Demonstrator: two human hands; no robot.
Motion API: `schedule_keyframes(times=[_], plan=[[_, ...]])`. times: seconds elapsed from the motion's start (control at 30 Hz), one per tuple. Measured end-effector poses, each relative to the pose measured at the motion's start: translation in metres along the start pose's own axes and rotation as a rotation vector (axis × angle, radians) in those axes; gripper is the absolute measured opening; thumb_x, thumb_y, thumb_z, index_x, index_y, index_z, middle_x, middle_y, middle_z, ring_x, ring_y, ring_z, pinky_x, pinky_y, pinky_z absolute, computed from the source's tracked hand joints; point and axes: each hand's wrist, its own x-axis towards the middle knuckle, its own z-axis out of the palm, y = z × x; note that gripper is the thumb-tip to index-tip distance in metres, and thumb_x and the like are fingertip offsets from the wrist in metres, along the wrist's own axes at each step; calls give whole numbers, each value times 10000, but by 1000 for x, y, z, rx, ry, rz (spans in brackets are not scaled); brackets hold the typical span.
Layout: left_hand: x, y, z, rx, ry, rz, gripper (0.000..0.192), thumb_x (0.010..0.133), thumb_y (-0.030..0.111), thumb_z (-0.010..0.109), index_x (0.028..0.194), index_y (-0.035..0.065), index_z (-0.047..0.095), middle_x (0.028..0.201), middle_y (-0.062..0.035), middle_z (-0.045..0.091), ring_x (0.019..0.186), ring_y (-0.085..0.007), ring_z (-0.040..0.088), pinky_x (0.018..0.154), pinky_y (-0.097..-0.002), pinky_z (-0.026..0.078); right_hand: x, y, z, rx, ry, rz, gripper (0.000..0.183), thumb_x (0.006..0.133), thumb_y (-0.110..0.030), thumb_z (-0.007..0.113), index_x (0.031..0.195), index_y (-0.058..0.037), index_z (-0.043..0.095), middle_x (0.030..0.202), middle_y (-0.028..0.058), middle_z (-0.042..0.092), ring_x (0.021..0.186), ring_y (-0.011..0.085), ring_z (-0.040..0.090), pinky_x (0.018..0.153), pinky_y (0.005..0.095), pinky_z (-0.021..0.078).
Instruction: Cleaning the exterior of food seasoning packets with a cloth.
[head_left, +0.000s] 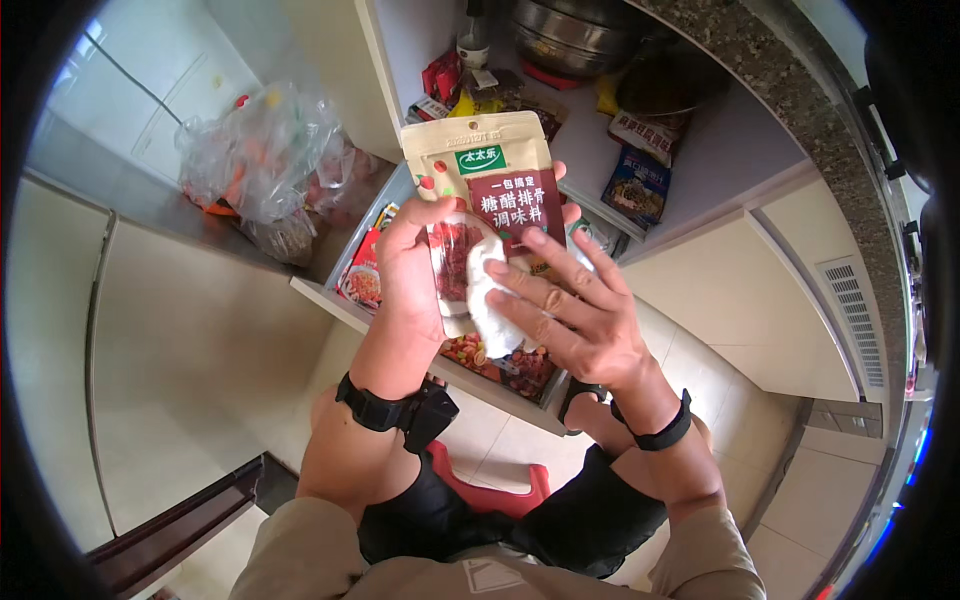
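Note:
My left hand (409, 262) grips a seasoning pouch (510, 180) from its left side, thumb across the front and fingertips showing past its right edge. The pouch is beige and dark red, bears writing and a food picture, and is held upright, facing me. My right hand (577, 315) presses a white cloth or tissue (491, 300) against the lower front of the pouch, fingers spread over it. Below both hands is a pulled-out drawer (442, 375) holding food packets, among them a red packet (364, 274) at its left. Hands and pouch hide much of the drawer.
An open cabinet shelf behind holds metal pots (570, 37), a glass bottle (472, 45) and sauce packets (637, 184). Plastic bags of food (255, 157) lie in the left corner. A red plastic stool (495, 491) is beneath me. A granite counter edge (810, 105) curves along the right.

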Motion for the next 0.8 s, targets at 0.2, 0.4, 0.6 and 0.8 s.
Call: schedule_keyframes(times=[0.2, 0.4, 0.6, 0.8], plan=[[-13, 0, -5, -61, 190, -33, 600, 923, 223, 491, 1479, -4, 485, 1391, -254, 628, 1221, -385, 671, 1090, -557, 529, 2, 19, -10, 40, 42, 166, 420, 804, -42, 707, 1206, -138, 782, 1390, 31, 711, 1438, 333, 545, 1207, 520, 379], [-15, 7, -7, -140, 259, -49, 481, 921, 228, 516, 1361, 40, 571, 1243, -215, 703, 1079, -396, 722, 943, -545, 614, 3, 25, -11, 597, 225, 504, 505, 841, 159, 502, 1270, -3, 713, 1331, 194, 703, 1417, 395, 553, 1169, 467, 402], [-23, 4, -17, 60, 369, -287, 401, 926, 270, 564, 1256, 59, 645, 1147, -190, 729, 980, -409, 748, 793, -667, 624, 5, 38, -17, 551, 559, 811, 268, 1055, 5, 530, 1268, 28, 690, 1197, 99, 745, 1093, 146, 668, 953, 298, 522], [-16, -2, -7, -37, 316, -179, 458, 971, 286, 527, 1354, 47, 606, 1249, -191, 711, 1056, -395, 735, 881, -636, 605, 20, 31, 1, 103, 292, 272, 403, 829, 105, 619, 1197, -5, 742, 1284, 169, 729, 1259, 364, 673, 1099, 477, 507]])
